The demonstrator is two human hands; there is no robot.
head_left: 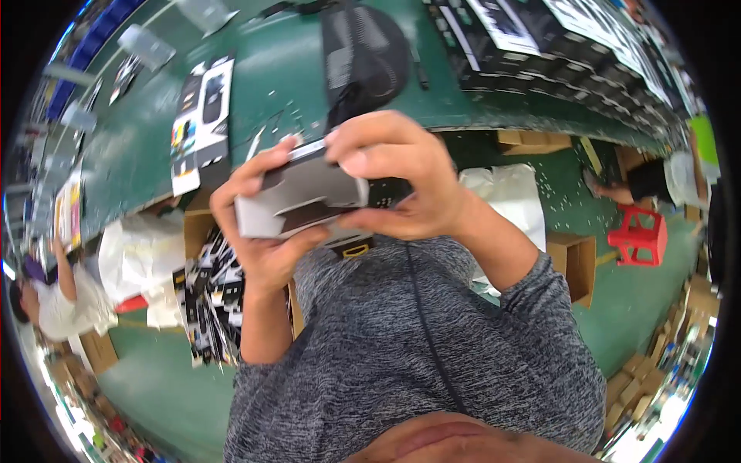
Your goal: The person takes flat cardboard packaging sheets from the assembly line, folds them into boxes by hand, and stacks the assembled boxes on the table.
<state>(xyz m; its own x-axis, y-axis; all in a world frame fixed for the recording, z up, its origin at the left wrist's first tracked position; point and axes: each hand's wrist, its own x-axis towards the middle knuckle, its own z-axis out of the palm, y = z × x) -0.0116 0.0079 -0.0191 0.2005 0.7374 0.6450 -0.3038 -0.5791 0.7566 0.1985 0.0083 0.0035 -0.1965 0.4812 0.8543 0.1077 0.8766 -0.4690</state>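
A small carton (pixel 312 185) with pale grey-white sides is held up between my two hands, in front of my body at the table's near edge. Its near end shows a dark cut-out and folded flaps. My left hand (pixel 258 220) grips the left side, thumb below and fingers over the top. Around the right side my right hand (pixel 405 174) is closed, its fingers on the upper edge and its thumb under the lower edge. Beyond it, on the green table (pixel 270 50), a flat printed carton (pixel 204 119) lies to the left and a black mesh item (pixel 367 58) farther back.
Stacked black-and-white boxes (pixel 556 50) fill the table's back right. Below left, a heap of printed cartons (pixel 212 297) sits beside a white sack (pixel 143 258). An open cardboard box (pixel 571 266) and red stool (pixel 639 235) stand right. Another person (pixel 73 305) is at the left.
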